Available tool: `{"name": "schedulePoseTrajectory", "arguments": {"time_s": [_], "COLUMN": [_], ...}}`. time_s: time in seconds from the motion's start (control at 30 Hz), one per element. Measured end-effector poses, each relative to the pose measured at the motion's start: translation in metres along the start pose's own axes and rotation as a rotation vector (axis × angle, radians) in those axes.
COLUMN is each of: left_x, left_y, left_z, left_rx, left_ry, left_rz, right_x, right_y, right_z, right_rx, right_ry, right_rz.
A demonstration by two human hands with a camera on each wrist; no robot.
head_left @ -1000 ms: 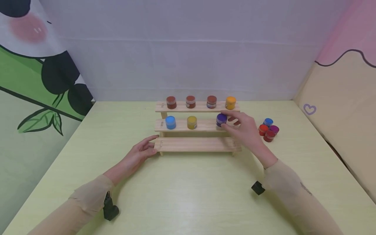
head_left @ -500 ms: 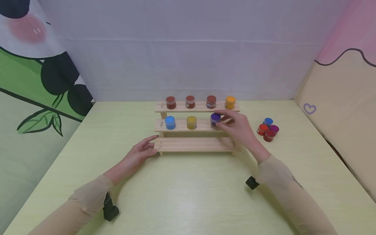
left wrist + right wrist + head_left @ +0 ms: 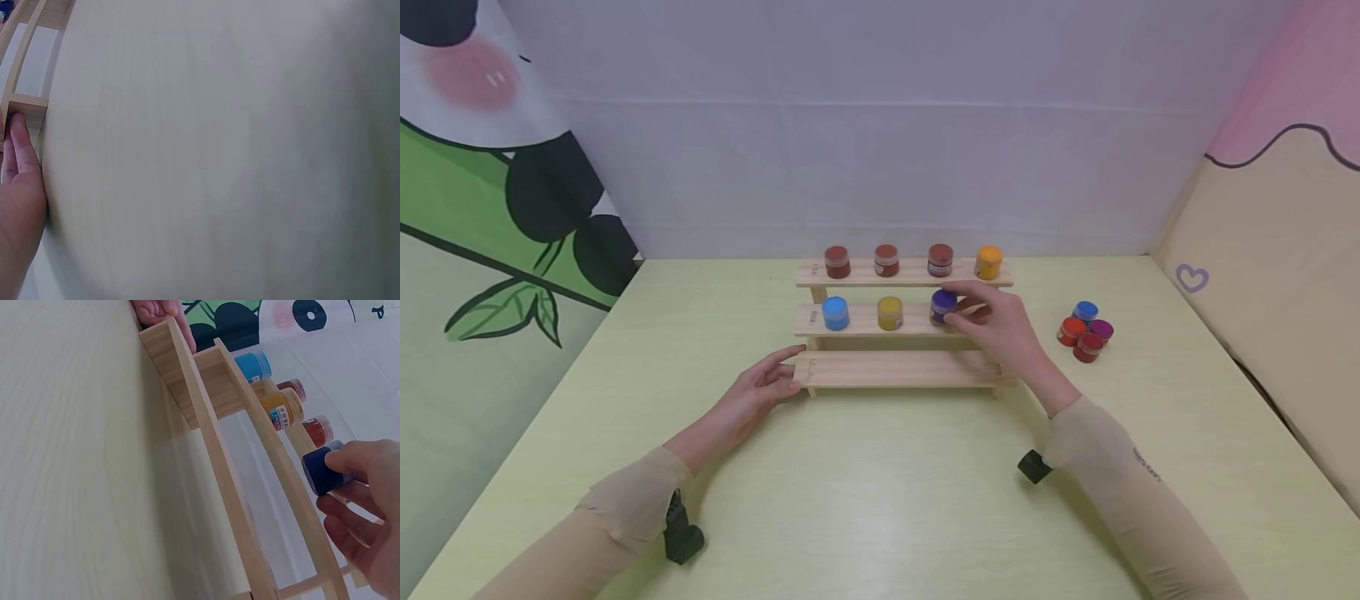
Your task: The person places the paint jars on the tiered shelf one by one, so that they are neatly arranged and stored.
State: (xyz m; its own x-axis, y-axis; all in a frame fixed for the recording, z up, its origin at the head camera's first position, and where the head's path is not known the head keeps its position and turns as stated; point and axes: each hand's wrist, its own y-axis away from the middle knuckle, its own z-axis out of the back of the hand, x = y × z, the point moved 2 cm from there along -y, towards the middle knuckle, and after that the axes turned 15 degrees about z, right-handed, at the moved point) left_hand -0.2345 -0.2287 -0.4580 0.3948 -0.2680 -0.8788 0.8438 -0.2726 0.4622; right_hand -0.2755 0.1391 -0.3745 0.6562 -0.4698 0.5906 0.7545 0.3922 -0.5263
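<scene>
A pale cloth (image 3: 887, 158) hangs behind the counter (image 3: 880, 483), and across the counter's far half stands a three-step wooden rack (image 3: 902, 368). Over there, the person's left hand (image 3: 760, 390) holds the left end of the rack's lowest step, its grip closed about that end with the thumb at the front edge. The right hand (image 3: 1000, 325) reaches in from the right, its grip pinching an indigo jar (image 3: 943, 305) at the middle step; I can't tell whether the jar's base touches the wood. Left of it on that step stand a yellow jar (image 3: 890, 313) and, farther along, a sky-blue jar (image 3: 836, 314). The top step carries three brown jars (image 3: 887, 261) and, at its right end, an orange jar (image 3: 988, 262). Right of the rack, four loose jars (image 3: 1088, 347) cluster on the counter.
</scene>
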Motion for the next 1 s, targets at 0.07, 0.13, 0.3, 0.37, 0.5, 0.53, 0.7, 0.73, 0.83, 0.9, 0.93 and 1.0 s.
{"name": "schedulePoseTrajectory", "arguments": {"time_s": [0.07, 0.13, 0.3, 0.37, 0.5, 0.53, 0.7, 0.73, 0.83, 0.9, 0.93, 1.0], "left_x": [0.000, 0.001, 0.001, 0.001, -0.001, -0.001, 0.000, 0.000, 0.000, 0.000, 0.000, -0.001], "left_y": [0.000, 0.000, 0.000, 0.000, 0.001, 0.001, 0.000, 0.000, -0.001, 0.000, 0.000, 0.000], "left_z": [0.000, 0.000, 0.000, 0.000, -0.001, -0.001, -0.001, -0.001, 0.000, 0.000, 0.000, 0.000], "left_rx": [0.001, 0.003, 0.002, -0.001, -0.002, -0.001, 0.000, -0.001, -0.003, -0.003, -0.002, 0.002], "left_ry": [0.004, 0.005, 0.008, 0.006, 0.002, 0.002, 0.010, 0.012, 0.011, 0.008, 0.008, 0.008], "left_rz": [-0.005, -0.006, 0.006, 0.010, 0.014, 0.013, 0.001, 0.001, 0.000, 0.005, 0.006, 0.005], "right_x": [-0.001, -0.002, -0.004, -0.005, -0.005, -0.005, -0.008, -0.008, -0.010, -0.010, -0.010, -0.011], "right_y": [0.001, 0.001, 0.003, 0.004, 0.005, 0.005, 0.006, 0.006, 0.006, 0.006, 0.006, 0.006], "right_z": [-0.001, -0.002, -0.003, -0.004, -0.005, -0.005, -0.006, -0.007, -0.006, -0.006, -0.005, -0.005], "right_rx": [0.003, 0.007, 0.020, 0.022, 0.025, 0.027, 0.027, 0.029, 0.030, 0.031, 0.032, 0.028], "right_ry": [0.002, -0.001, -0.021, -0.025, -0.022, -0.019, -0.030, -0.038, -0.068, -0.086, -0.096, -0.110], "right_rz": [-0.008, -0.017, -0.034, -0.035, -0.046, -0.051, -0.064, -0.065, -0.064, -0.065, -0.066, -0.070]}}
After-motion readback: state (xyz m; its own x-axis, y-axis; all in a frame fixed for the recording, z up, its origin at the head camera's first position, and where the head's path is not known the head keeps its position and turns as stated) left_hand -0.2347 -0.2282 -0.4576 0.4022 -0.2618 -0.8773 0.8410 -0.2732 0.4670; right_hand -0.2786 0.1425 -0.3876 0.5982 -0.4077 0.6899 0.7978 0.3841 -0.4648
